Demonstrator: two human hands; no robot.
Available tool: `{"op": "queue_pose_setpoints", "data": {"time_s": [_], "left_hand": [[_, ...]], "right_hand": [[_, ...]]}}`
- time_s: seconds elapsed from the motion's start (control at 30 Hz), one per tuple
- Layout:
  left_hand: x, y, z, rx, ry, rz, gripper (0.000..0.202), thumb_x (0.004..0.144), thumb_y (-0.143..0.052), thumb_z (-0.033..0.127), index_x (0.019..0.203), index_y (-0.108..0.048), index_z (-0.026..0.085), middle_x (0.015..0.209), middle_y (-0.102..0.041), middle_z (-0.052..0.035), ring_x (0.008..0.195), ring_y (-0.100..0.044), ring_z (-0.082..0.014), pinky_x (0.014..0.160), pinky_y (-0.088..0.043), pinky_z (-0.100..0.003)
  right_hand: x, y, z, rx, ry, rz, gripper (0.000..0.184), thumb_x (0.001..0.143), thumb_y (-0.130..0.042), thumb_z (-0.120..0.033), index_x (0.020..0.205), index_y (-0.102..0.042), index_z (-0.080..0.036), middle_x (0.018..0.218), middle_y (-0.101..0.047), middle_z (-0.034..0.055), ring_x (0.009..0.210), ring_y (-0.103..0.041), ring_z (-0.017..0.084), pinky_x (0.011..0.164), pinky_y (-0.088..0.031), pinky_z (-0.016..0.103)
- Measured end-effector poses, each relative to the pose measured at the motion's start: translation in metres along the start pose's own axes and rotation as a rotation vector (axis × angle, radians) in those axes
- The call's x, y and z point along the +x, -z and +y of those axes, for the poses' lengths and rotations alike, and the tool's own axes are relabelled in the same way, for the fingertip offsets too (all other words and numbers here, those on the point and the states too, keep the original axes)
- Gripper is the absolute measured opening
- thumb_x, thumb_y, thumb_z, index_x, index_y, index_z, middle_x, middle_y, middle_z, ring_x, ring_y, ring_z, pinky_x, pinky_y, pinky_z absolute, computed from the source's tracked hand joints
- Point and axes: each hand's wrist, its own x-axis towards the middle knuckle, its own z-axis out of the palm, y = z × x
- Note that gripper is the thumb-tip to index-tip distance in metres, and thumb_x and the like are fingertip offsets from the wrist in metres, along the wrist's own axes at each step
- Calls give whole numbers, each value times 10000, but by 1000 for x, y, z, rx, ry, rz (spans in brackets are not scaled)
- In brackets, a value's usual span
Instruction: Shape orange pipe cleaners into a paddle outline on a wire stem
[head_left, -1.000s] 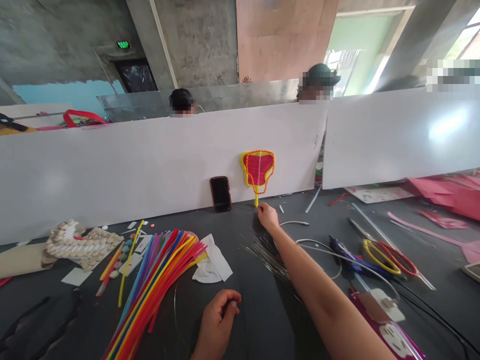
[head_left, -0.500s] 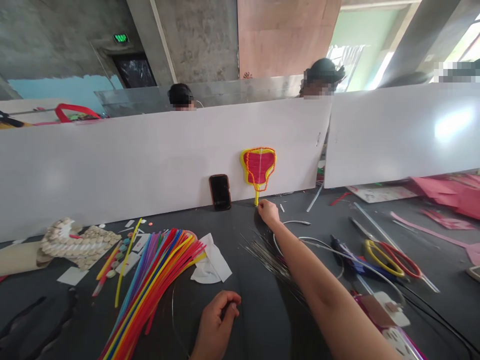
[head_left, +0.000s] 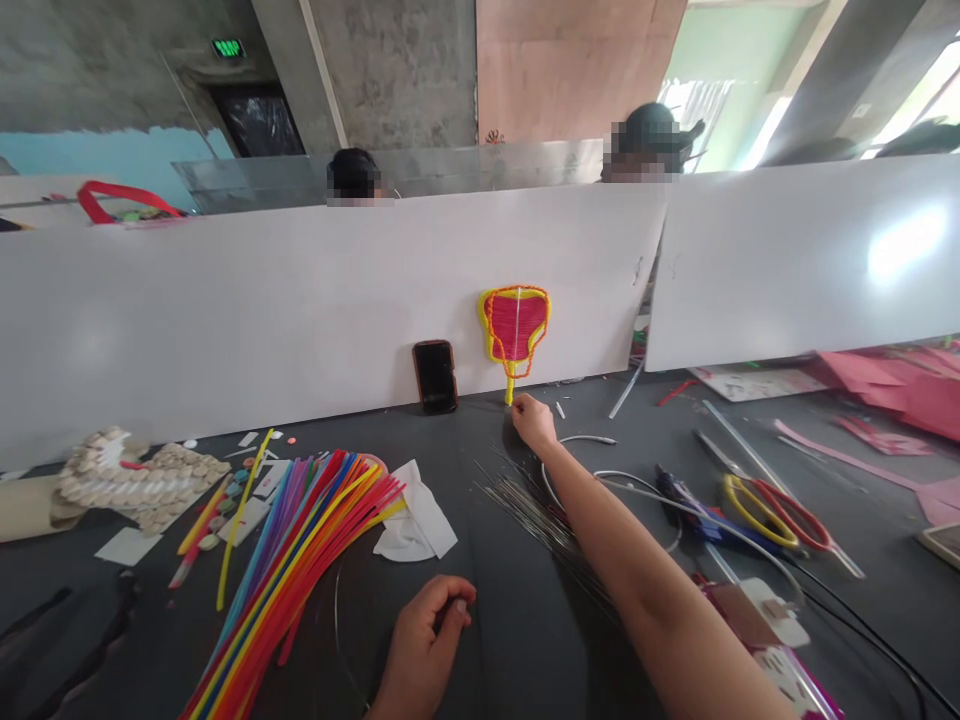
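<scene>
A small hand fan [head_left: 517,325] with a dark red face, fuzzy yellow rim and twisted orange outline leans upright against the white board. Its short yellow handle stands on the dark table. My right hand [head_left: 534,424] reaches far forward, its fingers closed at the handle's lower end. Nearer to me, my left hand [head_left: 429,640] rests low over the table with fingers curled and the thumb against them; whatever they may hold is hidden. Beside it lie a white crumpled cloth [head_left: 416,520] and a thick bundle of colourful pipe cleaners [head_left: 300,560].
A phone [head_left: 435,376] leans on the white board [head_left: 300,320]. Thin metal wires [head_left: 525,510] lie under my right forearm. Rightward are scissors [head_left: 765,510], blue-handled pliers [head_left: 694,512], a looped cable, a power strip [head_left: 787,680] and pink sheets [head_left: 885,390]. People sit behind the board.
The view has shifted slightly, moving the scene a little left and up. Both hands keep almost the same pose, and the fan still leans on the board.
</scene>
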Motion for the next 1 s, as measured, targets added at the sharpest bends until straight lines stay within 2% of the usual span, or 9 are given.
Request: {"op": "queue_pose_setpoints", "data": {"time_s": [0.23, 0.53, 0.63, 0.8, 0.9, 1.0], "left_hand": [[0, 0, 3, -11, -1, -1, 193, 817, -479, 306, 814, -647, 210, 753, -641, -17, 671, -608, -161, 631, -475, -248], [1, 1, 5, -23, 16, -30, 211, 828, -466, 317, 827, -643, 203, 777, -637, -24, 687, -606, -158, 652, -473, -248], [0, 1, 4, -28, 24, -28, 216, 827, -467, 328, 825, -641, 199, 779, -636, -27, 690, -601, -158, 655, -473, -249], [-1, -2, 6, -42, 47, 20, 233, 816, -467, 346, 804, -644, 195, 762, -644, -31, 673, -601, -161, 654, -484, -255], [0, -3, 6, -48, 58, 34, 246, 806, -475, 368, 810, -650, 195, 783, -660, -39, 671, -611, -165, 649, -495, -258], [2, -2, 2, -49, 50, 35, 259, 796, -493, 396, 810, -657, 197, 791, -668, -41, 669, -619, -168, 650, -505, -260]], "right_hand": [[-6, 3, -1, 54, 1, 20, 191, 778, -497, -188, 821, -680, -220, 755, -688, 22, 688, -598, 161, 604, -370, 228], [-6, 5, -5, 107, -24, 37, 195, 791, -487, -204, 830, -678, -206, 714, -668, 27, 663, -590, 164, 603, -390, 235], [-2, 7, -5, 118, -26, 63, 194, 799, -486, -189, 849, -673, -197, 811, -669, 45, 732, -602, 171, 656, -417, 247], [20, 12, -13, 173, -2, 89, 153, 851, -513, -197, 923, -646, -169, 1122, -591, 84, 911, -595, 167, 810, -455, 288], [36, 13, -19, 206, -4, 70, 233, 891, -526, -286, 1082, -581, -164, 1154, -570, 85, 957, -588, 190, 826, -490, 380], [48, 12, -22, 237, -31, 53, 297, 895, -528, -311, 1158, -536, -173, 1170, -560, 83, 975, -585, 201, 815, -505, 406]]}}
